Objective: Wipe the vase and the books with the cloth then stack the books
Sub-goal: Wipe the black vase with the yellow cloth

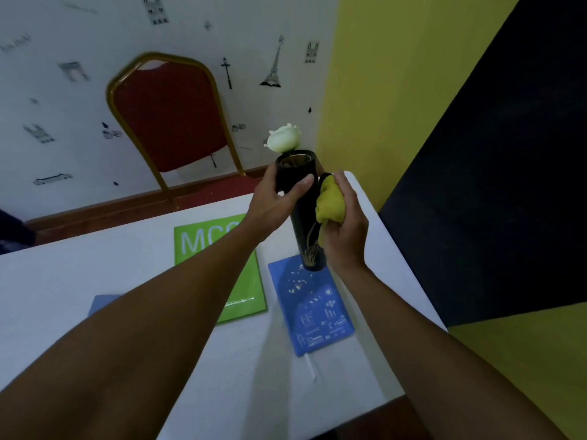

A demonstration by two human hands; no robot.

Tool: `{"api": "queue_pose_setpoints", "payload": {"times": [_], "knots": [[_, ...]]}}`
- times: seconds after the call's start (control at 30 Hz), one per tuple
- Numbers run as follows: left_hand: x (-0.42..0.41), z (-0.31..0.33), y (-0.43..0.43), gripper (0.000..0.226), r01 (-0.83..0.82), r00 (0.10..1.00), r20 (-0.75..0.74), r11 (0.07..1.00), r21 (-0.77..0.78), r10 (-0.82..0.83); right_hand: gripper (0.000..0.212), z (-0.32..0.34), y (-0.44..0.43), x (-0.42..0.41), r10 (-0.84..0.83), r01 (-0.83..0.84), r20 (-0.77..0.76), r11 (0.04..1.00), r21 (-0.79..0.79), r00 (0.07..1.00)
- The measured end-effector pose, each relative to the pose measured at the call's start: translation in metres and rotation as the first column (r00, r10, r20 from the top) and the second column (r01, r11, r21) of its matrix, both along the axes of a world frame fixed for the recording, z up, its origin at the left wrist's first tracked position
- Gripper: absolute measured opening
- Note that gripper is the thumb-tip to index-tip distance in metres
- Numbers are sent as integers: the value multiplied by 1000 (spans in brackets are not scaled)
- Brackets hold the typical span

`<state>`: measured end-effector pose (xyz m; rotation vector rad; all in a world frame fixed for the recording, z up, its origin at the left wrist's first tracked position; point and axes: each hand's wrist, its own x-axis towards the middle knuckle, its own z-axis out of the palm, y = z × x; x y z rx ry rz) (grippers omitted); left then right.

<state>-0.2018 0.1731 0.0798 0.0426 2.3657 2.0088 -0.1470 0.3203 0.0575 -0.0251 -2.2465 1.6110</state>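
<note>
A tall black vase (305, 230) with a gold plant drawing and a white rose (283, 138) is held tilted above the table. My left hand (275, 198) grips its upper part just under the rim. My right hand (344, 220) presses a bunched yellow cloth (329, 203) against the vase's right side. Under the vase lies a blue book (313, 309) with white drawings. A green book (244, 281) lies left of it, partly hidden by my left forearm. A corner of another blue book (103, 303) shows further left.
The white table (63, 281) ends close on the right, beside a yellow and dark wall (444, 122). A red chair with a gold frame (171, 119) stands behind the table's far edge against the patterned wall.
</note>
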Motion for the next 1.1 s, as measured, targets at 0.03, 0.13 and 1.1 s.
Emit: {"api": "queue_pose_setpoints", "payload": {"times": [0.03, 0.13, 1.1], "knots": [[1, 2, -7, 47, 12, 1000, 15, 1000, 11, -12, 91, -3, -9, 5, 15, -15, -2, 1000, -24, 1000], [7, 4, -27, 58, 16, 999, 42, 1000, 11, -16, 81, -9, -34, 16, -57, 65, 54, 982, -176, 997], [31, 26, -73, 48, 314, 937, 164, 949, -18, -307, 66, -27, -89, 50, 4, 23, 124, 976, -216, 992]]}}
